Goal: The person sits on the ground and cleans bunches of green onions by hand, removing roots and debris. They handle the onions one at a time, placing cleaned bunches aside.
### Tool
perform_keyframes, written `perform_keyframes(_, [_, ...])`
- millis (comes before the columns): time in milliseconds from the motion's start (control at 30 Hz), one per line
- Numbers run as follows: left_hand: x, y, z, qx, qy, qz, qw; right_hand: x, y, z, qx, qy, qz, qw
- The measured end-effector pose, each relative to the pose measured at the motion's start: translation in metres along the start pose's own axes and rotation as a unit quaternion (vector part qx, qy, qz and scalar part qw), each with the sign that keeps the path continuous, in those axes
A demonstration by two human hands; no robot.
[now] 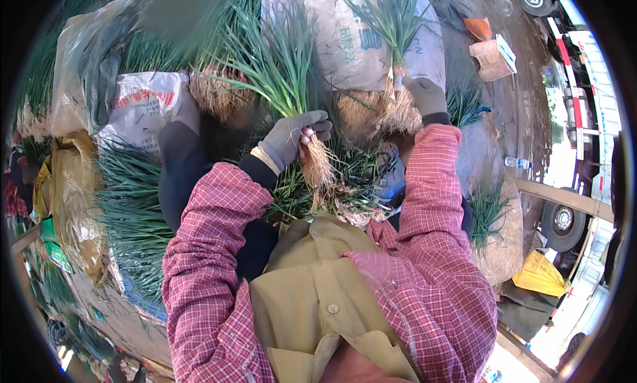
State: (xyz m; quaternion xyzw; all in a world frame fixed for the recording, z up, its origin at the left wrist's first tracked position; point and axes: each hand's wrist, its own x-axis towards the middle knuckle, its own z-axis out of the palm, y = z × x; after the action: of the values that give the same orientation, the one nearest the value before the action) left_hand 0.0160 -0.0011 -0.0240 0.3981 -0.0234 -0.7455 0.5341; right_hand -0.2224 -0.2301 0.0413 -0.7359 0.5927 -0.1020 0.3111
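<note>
My left hand point(292, 137), in a grey glove, grips a bunch of spring onions point(286, 84) just above the bulbs. Its green leaves fan away from me, and the stringy roots point(319, 166) hang toward my lap. Further out on the right, my gloved right hand point(427, 95) holds a smaller spring onion bunch point(396, 45) near its bulbs. That bunch lies over a printed woven sack point(328, 40), which covers more onions whose roots point(361, 112) stick out at its near edge. Loose leaf trimmings point(288, 194) lie below my hands, between my legs.
Rooted onion bundles point(224, 87) stand beyond my left hand. At the left are a leafy onion pile point(132, 209), a white printed bag point(144, 104) and plastic sheeting point(74, 74). On the right are a plastic bottle point(517, 162), a yellow bag point(540, 276) and a parked vehicle's wheel point(563, 219).
</note>
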Motion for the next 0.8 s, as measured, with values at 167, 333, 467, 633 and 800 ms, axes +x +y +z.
perform_keyframes(167, [-0.001, -0.004, -0.002, -0.032, -0.097, -0.039, 0.994, -0.088, -0.014, 0.049, 0.291, -0.199, 0.014, 0.936])
perform_keyframes(333, [-0.015, -0.012, 0.022, -0.006, -0.018, -0.094, 0.995, -0.097, -0.013, 0.087, 0.325, -0.177, 0.084, 0.925])
perform_keyframes(467, [-0.010, -0.013, 0.017, 0.026, 0.017, -0.081, 0.996, -0.066, -0.013, 0.121, 0.227, -0.186, 0.051, 0.955])
perform_keyframes(633, [-0.006, -0.019, 0.007, 0.157, 0.087, -0.075, 0.981, -0.070, -0.051, 0.130, 0.267, -0.139, 0.081, 0.950])
perform_keyframes(800, [-0.008, -0.020, 0.006, 0.182, 0.120, -0.065, 0.974, -0.069, -0.053, 0.132, 0.358, -0.165, 0.139, 0.909])
